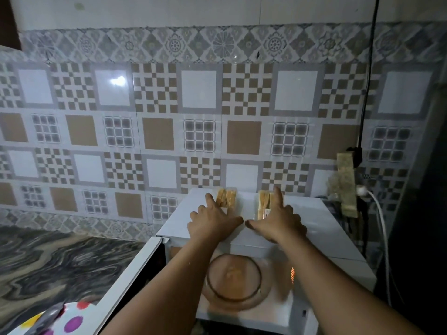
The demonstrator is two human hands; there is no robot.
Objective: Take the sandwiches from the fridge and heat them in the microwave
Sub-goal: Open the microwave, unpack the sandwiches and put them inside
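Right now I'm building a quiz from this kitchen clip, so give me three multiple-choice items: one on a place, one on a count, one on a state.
1. Where are the sandwich packs?
A. on top of the microwave
B. on the glass turntable
C. on the marbled counter

2. How many sandwich packs show?
A. one
B. two
C. four

3. How is the microwave door?
A. shut
B. swung open to the left
C. taken off

Key: 1 A, the left sandwich pack and right sandwich pack sit on the microwave top, with the left hand and right hand reaching onto them. 2 B, one pack lies under each hand. 3 B, the microwave door stands out to the left and the glass turntable inside shows bare.
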